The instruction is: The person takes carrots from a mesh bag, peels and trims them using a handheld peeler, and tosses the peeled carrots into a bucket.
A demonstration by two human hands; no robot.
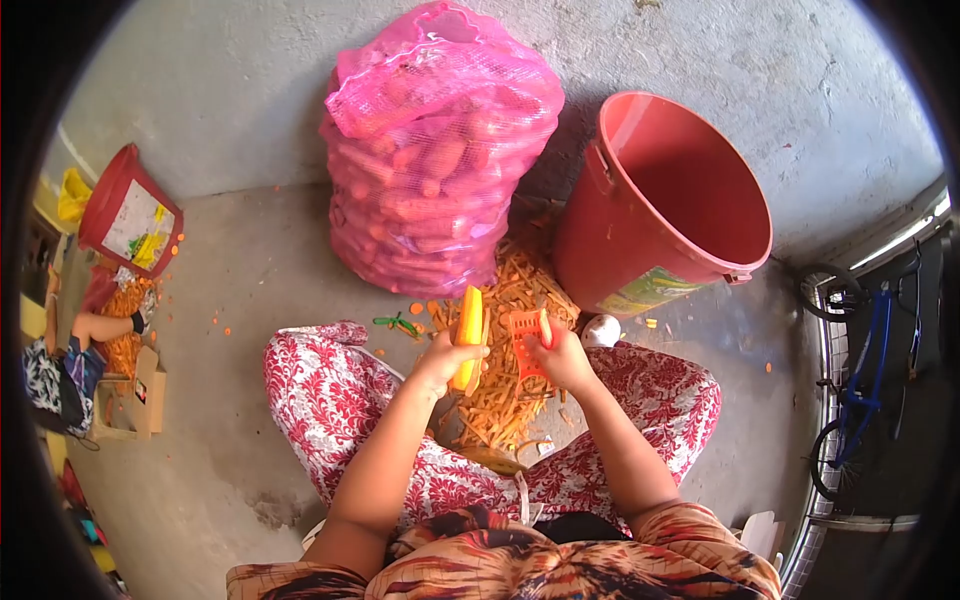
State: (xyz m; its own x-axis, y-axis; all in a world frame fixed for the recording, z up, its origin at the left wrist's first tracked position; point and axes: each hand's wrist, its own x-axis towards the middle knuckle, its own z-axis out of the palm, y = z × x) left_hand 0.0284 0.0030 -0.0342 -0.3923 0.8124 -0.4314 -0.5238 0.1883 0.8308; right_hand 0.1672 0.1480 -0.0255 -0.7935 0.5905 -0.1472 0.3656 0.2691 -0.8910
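Note:
My left hand (446,362) is closed around a carrot (467,330), bright orange-yellow and pointing away from me; a thin strip runs along its right side. In my right hand (562,358) is a slotted orange plastic peeler (526,345), its flat holed face turned up, my thumb near its upper edge. The two hands are apart, over a heap of carrot peelings (500,418) on the floor between my bent legs. What the fingers do under the peeler is partly hidden.
Behind the heap stand a pink mesh sack (440,190) full of carrots and a tall red bin (620,240). A small green object (398,325) lies left of the heap. At far left, another person's leg (105,326) is near a red bucket (130,215). A blue bicycle (868,380) stands right.

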